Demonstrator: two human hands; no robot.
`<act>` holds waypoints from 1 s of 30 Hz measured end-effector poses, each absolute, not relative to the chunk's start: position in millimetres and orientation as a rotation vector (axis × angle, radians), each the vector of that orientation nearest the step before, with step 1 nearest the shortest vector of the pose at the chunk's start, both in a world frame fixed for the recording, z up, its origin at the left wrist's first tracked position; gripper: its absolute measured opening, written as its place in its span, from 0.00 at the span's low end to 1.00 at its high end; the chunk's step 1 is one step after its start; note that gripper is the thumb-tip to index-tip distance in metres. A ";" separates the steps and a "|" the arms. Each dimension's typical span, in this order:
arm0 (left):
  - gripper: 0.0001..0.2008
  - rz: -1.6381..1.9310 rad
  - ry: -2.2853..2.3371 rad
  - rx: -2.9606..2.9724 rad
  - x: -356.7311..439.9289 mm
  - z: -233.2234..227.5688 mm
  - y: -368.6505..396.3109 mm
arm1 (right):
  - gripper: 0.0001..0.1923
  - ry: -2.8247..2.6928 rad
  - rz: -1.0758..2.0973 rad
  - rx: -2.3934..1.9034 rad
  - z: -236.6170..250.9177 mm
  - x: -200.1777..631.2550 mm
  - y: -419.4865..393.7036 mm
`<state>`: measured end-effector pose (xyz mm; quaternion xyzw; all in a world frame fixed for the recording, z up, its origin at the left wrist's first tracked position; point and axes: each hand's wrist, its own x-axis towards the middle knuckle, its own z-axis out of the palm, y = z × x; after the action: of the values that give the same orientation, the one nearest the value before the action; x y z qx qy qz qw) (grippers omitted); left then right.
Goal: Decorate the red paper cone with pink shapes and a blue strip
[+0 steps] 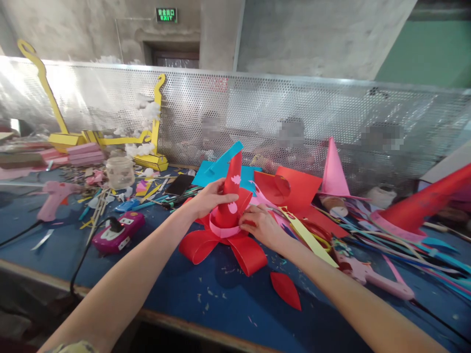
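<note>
A red paper cone (230, 208) with pink cut-out patches stands in front of me on the blue table. A pink paper band (220, 231) runs around its base, and looped red paper petals (248, 255) spread out below. My left hand (209, 200) is closed around the cone's left side, thumb across its front. Beside the base, my right hand (259, 223) has its fingers curled in against the right end of the pink band; its fingertips are partly hidden. A loose red paper leaf (286, 290) lies to the front right.
Pink glue guns lie at the left (55, 200) and right (375, 277). A purple power strip (119, 233), a glass jar (120, 171) and paper scraps are on the left. Behind are blue sheets (202, 175), red sheets (298, 189) and a pink cone (334, 171). A perforated metal panel (257, 108) backs the table.
</note>
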<state>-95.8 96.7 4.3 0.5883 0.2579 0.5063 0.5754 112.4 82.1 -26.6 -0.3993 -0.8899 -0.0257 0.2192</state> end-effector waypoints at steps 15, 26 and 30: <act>0.21 1.156 0.581 1.431 -90.6 -0.7 106.0 | 0.10 -2.513 -0.004 -1.012 -36.8 120.7 92.4; 0.17 1.264 0.642 1.472 -88.8 29.1 83.1 | 0.15 -2.088 0.247 -1.175 1.1 121.0 75.4; 0.16 1.292 0.588 1.533 -78.2 30.6 79.8 | 0.27 -2.061 0.314 -1.214 7.4 107.2 73.7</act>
<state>-78.2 79.8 30.6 0.6346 0.2432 0.5349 0.5020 107.2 73.7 7.4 -0.4703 -0.7982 0.1216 0.3562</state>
